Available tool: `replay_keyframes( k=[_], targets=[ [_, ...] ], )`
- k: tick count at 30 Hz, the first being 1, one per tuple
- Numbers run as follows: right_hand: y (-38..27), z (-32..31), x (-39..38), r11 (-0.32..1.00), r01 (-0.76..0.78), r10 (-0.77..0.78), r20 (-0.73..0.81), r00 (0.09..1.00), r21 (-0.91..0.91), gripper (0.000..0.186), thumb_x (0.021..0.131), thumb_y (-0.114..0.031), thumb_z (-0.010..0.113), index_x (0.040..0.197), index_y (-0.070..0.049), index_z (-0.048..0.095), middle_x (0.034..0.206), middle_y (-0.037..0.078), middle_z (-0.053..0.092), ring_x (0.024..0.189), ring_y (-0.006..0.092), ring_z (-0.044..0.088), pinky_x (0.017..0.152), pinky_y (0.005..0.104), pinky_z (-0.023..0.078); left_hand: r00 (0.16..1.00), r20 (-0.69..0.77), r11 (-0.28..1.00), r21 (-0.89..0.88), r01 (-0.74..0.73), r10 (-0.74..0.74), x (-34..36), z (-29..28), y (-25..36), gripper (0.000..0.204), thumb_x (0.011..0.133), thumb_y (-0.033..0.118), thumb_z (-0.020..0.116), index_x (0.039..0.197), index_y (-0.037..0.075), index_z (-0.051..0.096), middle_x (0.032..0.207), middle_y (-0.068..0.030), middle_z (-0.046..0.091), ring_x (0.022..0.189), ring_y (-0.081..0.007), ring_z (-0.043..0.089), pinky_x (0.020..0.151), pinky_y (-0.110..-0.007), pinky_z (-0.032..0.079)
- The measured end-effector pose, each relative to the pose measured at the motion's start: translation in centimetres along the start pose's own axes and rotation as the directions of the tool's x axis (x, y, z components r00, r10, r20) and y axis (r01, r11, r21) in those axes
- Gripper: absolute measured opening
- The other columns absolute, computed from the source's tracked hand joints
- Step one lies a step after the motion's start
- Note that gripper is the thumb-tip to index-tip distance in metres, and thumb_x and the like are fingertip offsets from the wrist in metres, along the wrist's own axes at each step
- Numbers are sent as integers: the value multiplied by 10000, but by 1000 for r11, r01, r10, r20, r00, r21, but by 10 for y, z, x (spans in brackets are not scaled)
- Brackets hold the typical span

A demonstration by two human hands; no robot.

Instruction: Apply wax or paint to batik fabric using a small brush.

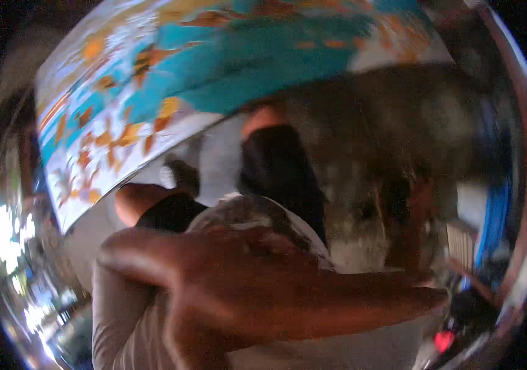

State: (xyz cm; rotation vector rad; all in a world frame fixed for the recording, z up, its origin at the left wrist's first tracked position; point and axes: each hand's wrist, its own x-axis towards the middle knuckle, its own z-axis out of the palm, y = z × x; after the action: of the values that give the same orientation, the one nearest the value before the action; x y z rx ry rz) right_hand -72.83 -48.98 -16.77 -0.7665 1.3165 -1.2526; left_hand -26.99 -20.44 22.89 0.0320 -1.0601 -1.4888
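Note:
My two bare arms cross in front of my chest, very near and blurred. From the left, my left forearm (143,253) reaches in from a bent elbow; from the right, my right forearm (362,302) stretches back toward the middle. My left hand and my right hand run together around the lower middle, where single fingers cannot be made out. Whether anything is between them is hidden. Just beyond lies a pale, dark-patterned cloth (257,213) on my lap, over dark shorts (279,157).
A large panel or sheet (257,58) in teal and white with orange leaf shapes slants across the far side. Past my knees are a grey floor (220,145) and a dark shoe (183,176). A blue hanging thing (494,216) stands at the right, beside a pale slatted object (461,243).

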Motion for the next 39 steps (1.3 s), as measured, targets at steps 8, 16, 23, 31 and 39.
replay_keyframes(
  k=[8, 16, 23, 31, 39],
  targets=[
    [11, -66, -6, 997, -79, 74, -359, 930, 1, 397, 1087, -309, 499, 1352, -22, 572, 1166, 153, 662, 1017, 301, 629, 996, 470, 482, 651, -264, 639, 143, 756, -712, -10, -49, -7, 974, 907, 621, 678, 1503, -89, 379, 1513, -246, 475, 1384, -342, 490, 1168, -476, 393],
    [24, -73, -19, 990, -135, 140, -423, 895, 42, 384, 1071, -309, 521, 1318, -25, 595, 1131, 142, 678, 969, 285, 632, 921, 451, 503, 345, -799, 423, 127, 897, -493, -208, -147, 26, 809, 1004, 657, 490, 1437, -26, 500, 1441, -204, 589, 1251, -317, 614, 1140, -498, 418],
    [25, -91, -30, 989, -144, 148, -336, 930, 38, 373, 1057, -310, 541, 1288, -27, 615, 1100, 132, 693, 927, 270, 634, 855, 434, 522, 89, -920, 907, -354, 229, -382, -334, -137, 66, 757, 1064, 616, 309, 1442, -14, 489, 1455, -204, 560, 1358, -372, 510, 1187, -597, 324],
    [-24, 38, -8, 924, -195, 164, 118, 979, 330, 360, 1041, -310, 563, 1254, -30, 638, 1064, 120, 710, 879, 254, 637, 780, 414, 543, -109, -987, 982, -102, -157, -119, -356, -135, 60, 640, 1032, 507, 498, 1474, 46, 487, 1514, -153, 527, 1486, -390, 355, 1222, -611, 240],
    [-64, 338, -60, 721, -520, 148, 630, 762, 459, 297, 1024, -270, 592, 1192, -37, 664, 974, 99, 701, 816, 241, 622, 745, 383, 550, 42, -980, 937, 171, -306, 192, -372, -155, 35, 625, 977, 474, 622, 1463, 103, 493, 1456, -157, 556, 1415, -375, 468, 1173, -587, 343]
  ],
)
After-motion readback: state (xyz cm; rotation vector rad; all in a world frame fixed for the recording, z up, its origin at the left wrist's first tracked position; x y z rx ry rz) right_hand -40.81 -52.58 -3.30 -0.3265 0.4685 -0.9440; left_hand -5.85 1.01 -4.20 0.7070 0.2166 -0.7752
